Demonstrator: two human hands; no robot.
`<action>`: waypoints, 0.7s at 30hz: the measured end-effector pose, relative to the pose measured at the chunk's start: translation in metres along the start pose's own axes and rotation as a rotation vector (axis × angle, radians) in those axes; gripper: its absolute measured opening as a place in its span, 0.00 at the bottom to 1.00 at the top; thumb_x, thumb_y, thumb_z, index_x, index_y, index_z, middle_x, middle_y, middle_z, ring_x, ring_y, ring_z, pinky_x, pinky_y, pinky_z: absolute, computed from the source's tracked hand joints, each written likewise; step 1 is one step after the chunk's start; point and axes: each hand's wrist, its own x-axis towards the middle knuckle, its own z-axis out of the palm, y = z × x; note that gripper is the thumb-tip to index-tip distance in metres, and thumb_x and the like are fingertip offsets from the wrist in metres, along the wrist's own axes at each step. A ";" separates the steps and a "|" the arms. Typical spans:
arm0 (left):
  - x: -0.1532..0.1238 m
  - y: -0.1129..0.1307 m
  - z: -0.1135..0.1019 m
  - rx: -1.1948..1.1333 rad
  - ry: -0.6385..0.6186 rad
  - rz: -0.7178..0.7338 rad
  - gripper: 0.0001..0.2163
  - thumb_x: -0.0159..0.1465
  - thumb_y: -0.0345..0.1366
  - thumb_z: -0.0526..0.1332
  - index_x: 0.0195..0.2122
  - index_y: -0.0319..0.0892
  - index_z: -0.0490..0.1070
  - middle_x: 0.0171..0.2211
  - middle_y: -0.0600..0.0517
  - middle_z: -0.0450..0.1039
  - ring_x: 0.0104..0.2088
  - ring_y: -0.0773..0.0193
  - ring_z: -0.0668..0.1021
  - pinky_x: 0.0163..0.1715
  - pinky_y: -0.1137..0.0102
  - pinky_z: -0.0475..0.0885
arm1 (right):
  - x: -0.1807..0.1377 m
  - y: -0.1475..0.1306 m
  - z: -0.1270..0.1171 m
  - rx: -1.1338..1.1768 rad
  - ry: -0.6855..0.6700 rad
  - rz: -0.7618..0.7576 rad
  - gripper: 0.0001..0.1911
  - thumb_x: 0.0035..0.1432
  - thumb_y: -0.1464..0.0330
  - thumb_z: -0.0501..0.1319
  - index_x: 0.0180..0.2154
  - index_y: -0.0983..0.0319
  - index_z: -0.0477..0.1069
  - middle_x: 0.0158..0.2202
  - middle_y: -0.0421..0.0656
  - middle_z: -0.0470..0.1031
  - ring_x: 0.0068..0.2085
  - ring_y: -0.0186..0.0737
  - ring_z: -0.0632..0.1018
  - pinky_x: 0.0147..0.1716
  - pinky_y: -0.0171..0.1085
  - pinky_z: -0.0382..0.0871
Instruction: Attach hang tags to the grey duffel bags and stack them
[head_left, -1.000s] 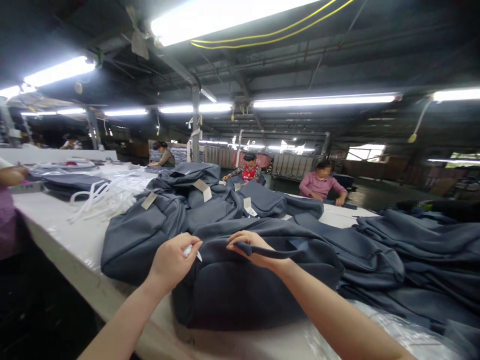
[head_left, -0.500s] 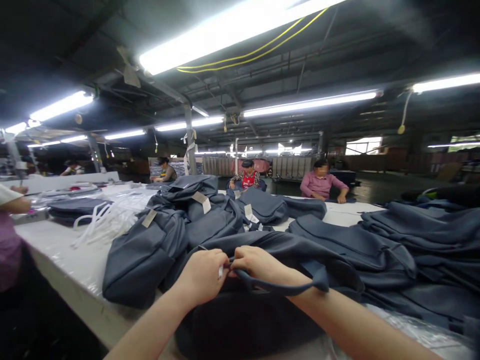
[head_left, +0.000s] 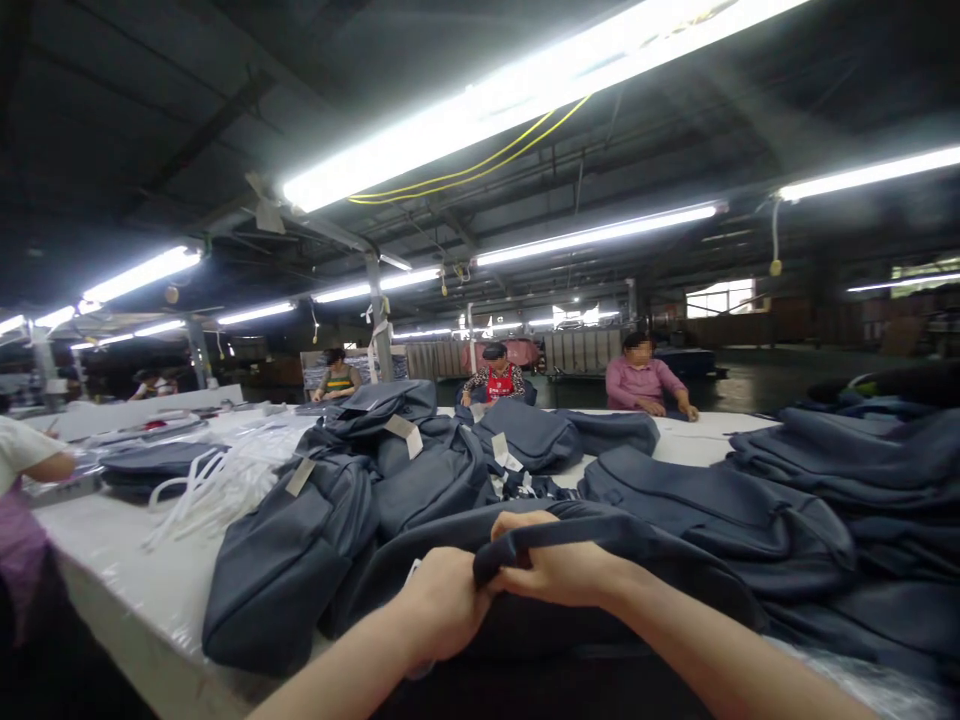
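A dark blue bag (head_left: 600,635) lies across the table edge before me, its strap (head_left: 574,532) looping over my right hand. My left hand (head_left: 446,605) is closed on the bag close to the strap's left end; its fingertips are hidden. A small white piece (head_left: 413,570) shows beside that hand. Close against it, my right hand (head_left: 555,560) is closed on the bag, fingers curled beneath the strap. What exactly lies between the two hands' fingertips is hidden.
More dark blue bags (head_left: 285,560) with paper tags crowd the white table (head_left: 112,560). White cords (head_left: 232,485) lie at the left, stacked bags (head_left: 885,460) at the right. A person in pink (head_left: 645,385) and one in a red apron (head_left: 498,382) sit opposite; another person's arm (head_left: 34,455) is at left.
My hands have shifted slightly right and down in the view. The strap has slid from my right forearm up over my right hand. The camera has tilted up a little.
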 end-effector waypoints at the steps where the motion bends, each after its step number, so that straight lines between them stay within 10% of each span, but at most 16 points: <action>1: -0.003 -0.002 -0.002 -0.143 -0.016 -0.018 0.23 0.68 0.49 0.47 0.34 0.42 0.78 0.31 0.44 0.80 0.30 0.53 0.80 0.28 0.66 0.72 | -0.002 0.004 -0.001 -0.018 -0.017 -0.003 0.13 0.53 0.58 0.66 0.31 0.61 0.73 0.27 0.38 0.73 0.27 0.33 0.69 0.25 0.31 0.57; 10: 0.015 -0.037 -0.006 -0.782 0.146 -0.096 0.20 0.55 0.56 0.64 0.31 0.42 0.78 0.30 0.46 0.79 0.35 0.54 0.81 0.30 0.69 0.76 | -0.019 0.007 0.016 0.308 0.122 -0.109 0.16 0.59 0.62 0.62 0.22 0.63 0.70 0.26 0.39 0.72 0.33 0.34 0.73 0.52 0.43 0.62; 15: 0.030 -0.045 -0.003 -0.887 -0.044 -0.289 0.23 0.54 0.55 0.65 0.39 0.38 0.77 0.31 0.44 0.80 0.28 0.54 0.81 0.21 0.70 0.72 | -0.026 0.004 0.022 0.845 -0.100 0.094 0.26 0.60 0.54 0.59 0.52 0.65 0.72 0.20 0.33 0.64 0.19 0.28 0.65 0.35 0.38 0.71; 21: 0.035 -0.051 0.015 -1.082 -0.075 -0.490 0.27 0.61 0.59 0.57 0.42 0.37 0.72 0.28 0.46 0.78 0.23 0.59 0.78 0.18 0.71 0.69 | -0.068 -0.024 0.036 0.450 -0.432 0.171 0.45 0.56 0.54 0.65 0.69 0.55 0.47 0.29 0.38 0.74 0.27 0.35 0.75 0.28 0.32 0.68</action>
